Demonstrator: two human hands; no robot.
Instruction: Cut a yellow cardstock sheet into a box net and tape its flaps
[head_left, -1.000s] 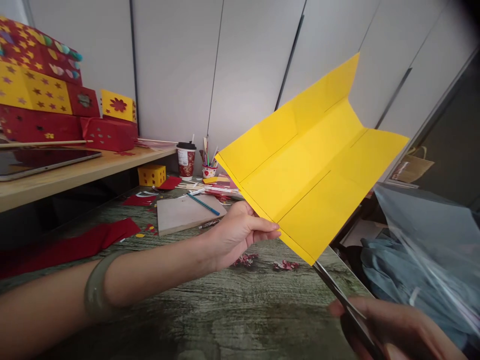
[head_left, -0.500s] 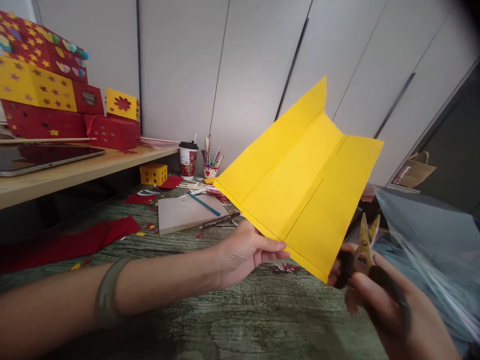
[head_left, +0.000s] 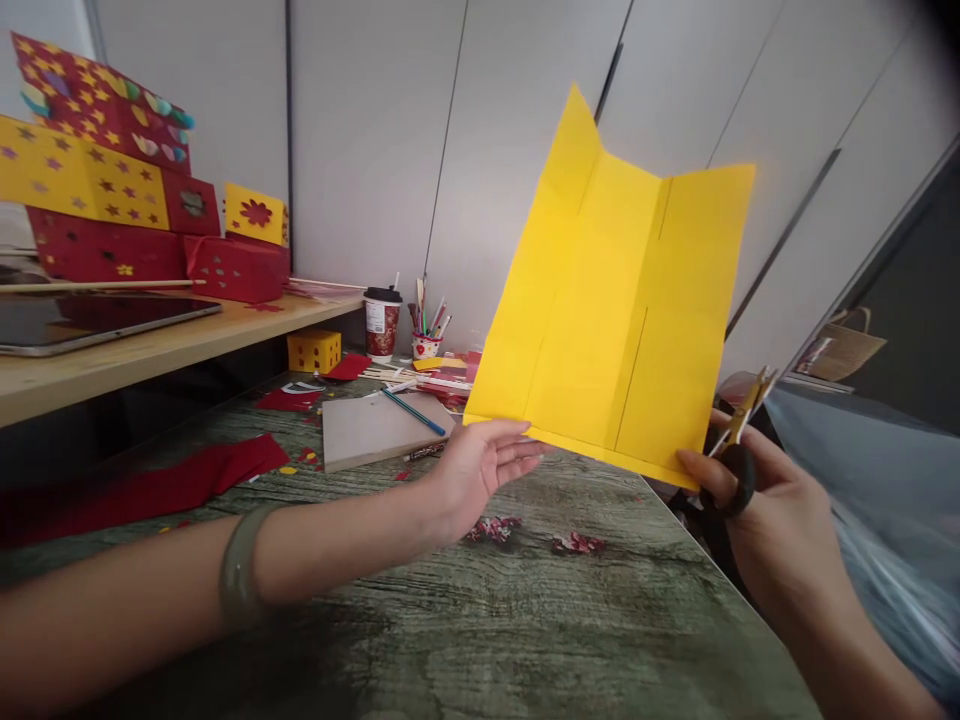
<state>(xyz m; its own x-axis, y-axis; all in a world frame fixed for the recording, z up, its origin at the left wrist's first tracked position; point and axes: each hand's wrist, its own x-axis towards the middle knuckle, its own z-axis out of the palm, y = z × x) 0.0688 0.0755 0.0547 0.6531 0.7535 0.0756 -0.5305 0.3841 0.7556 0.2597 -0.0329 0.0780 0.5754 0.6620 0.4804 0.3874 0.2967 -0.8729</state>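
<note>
Above the wood-grain tabletop (head_left: 525, 620), creased yellow paper sheet (head_left: 592, 320) held up: likely light, bendy, easily dented; best taken by edges. Right hand (head_left: 787, 515) pinches its lower right corner, also gripping scissors (head_left: 739, 425); left hand (head_left: 474, 475) loosely open at bottom edge.

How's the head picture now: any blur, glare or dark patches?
Head view: dark lines on the yellow paper read clearly; the scissors look slightly soft; streaks of glare cross the clear plastic; the table darkens toward the bottom left; the top right corner is black.
</note>
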